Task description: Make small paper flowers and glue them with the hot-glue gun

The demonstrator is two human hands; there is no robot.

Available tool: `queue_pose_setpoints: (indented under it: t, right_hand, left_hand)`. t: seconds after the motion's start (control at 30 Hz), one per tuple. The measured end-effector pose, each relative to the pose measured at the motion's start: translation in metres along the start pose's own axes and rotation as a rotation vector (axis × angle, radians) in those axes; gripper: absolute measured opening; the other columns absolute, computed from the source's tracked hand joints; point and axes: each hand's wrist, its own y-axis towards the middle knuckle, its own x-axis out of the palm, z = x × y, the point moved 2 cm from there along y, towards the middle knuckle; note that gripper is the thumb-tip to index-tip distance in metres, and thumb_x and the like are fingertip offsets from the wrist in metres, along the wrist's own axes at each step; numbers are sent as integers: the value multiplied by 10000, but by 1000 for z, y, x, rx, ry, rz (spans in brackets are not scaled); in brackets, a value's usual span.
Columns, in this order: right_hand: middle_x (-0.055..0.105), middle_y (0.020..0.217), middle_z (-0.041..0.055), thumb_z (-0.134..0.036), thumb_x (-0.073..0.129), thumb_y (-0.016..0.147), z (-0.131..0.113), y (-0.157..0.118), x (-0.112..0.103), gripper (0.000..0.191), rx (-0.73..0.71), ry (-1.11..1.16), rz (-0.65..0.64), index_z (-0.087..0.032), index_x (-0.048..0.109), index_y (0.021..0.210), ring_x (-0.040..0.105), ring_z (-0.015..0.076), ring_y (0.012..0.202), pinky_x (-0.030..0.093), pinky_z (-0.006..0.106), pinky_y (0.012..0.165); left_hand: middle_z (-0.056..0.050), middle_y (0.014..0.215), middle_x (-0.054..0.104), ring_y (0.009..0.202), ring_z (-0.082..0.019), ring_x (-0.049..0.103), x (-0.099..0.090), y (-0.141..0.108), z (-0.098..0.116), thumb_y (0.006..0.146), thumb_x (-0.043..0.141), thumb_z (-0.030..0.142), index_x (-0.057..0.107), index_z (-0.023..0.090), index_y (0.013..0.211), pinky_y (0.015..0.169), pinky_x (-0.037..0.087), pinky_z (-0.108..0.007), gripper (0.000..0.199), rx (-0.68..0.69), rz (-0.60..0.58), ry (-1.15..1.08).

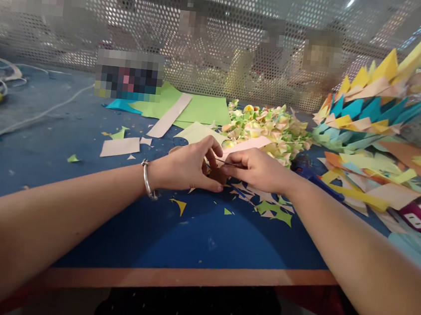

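1. Both forearms reached across the blue table (pixel 194 236).
2. Left hand (pixel 189 168) and right hand (pixel 256 170) pinched one pale paper piece (pixel 244 145) together.
3. Paper scraps (pixel 273 209) lay beneath; mesh screen (pixel 221 53) stood behind.

Blue worktable (pixel 194 236) with an orange-brown front edge (pixel 190 277), surface scuffed and dusty. Behind it stands a white perforated metal screen (pixel 223 38), people blurred beyond it and bright light glinting at upper right. White cables (pixel 30 118) trail over the table's left side, dark floor below the edge.
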Motion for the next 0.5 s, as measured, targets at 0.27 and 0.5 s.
queue_pose_setpoints:
  t: [0.27,0.5]
  right_hand:
    - [675,776,33,-419,595,907,-1,0,1,286,-7,40,0,-160,625,789,595,152,717,403,291,655]
    - [478,621,-42,-425,623,900,2,0,-5,327,16,-10,129,-187,529,696,423,108,585,286,284,561]
  left_hand:
    - [-46,911,695,731,-171,642,4,-2,6,660,753,300,406,179,1216,639,428,-291,667,15,18,58]
    - [-74,954,742,823,-190,662,-1,-3,8,692,775,330,411,171,1284,674,425,-282,714,4,-34,27]
